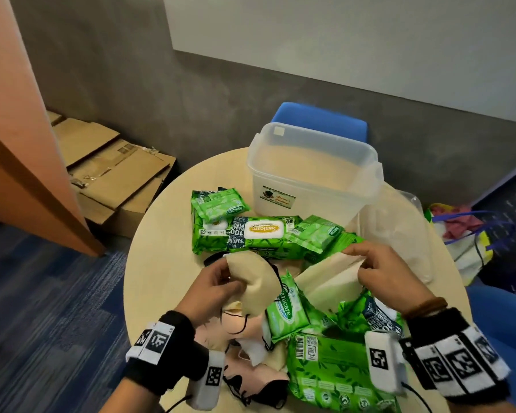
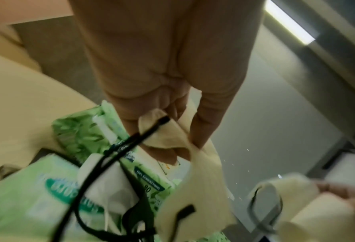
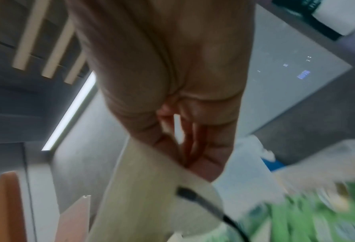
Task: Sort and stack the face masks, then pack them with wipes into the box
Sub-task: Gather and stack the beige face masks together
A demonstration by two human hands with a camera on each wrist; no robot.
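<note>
Left hand (image 1: 212, 289): raised above the near part of the table, fingers and thumb curled round a beige mask (image 1: 252, 281); the left wrist view shows the cloth bunched in the fingers (image 2: 201, 131) with a black ear loop (image 2: 131, 139) trailing from the grip.
Right hand (image 1: 379, 271): raised to the right of the left hand, thumb and fingers pinching the upper edge of a second mask (image 1: 325, 278), cream in colour; the right wrist view shows the cloth hanging from the pinch, a black loop at its lower edge.
Masks in hand: held side by side and apart from each other, above the heap, a small wipes pack (image 1: 286, 308) lying below the gap between them.
Mask heap (image 1: 259, 353): pink, white, beige and black masks with tangled black loops, at the near edge of the table, under and just behind the left wrist.
Wipes, far group (image 1: 262, 234): one large green pack with a white lid label and smaller packs at either end, between the hands and the box.
Wipes, near group (image 1: 334, 371): large green pack on the near right, partly under the right wrist.
Box (image 1: 313, 171): clear plastic tub, open, at the far side of the table, well apart from both hands.
Lid (image 1: 399, 228): clear, lying just right of the box.
Table (image 1: 161, 263): round, pale wood.
Surroundings: blue chair (image 1: 319, 120) beyond the box; flattened cartons (image 1: 111, 168) on the floor at far left; bag (image 1: 465, 239) on the floor at right.
</note>
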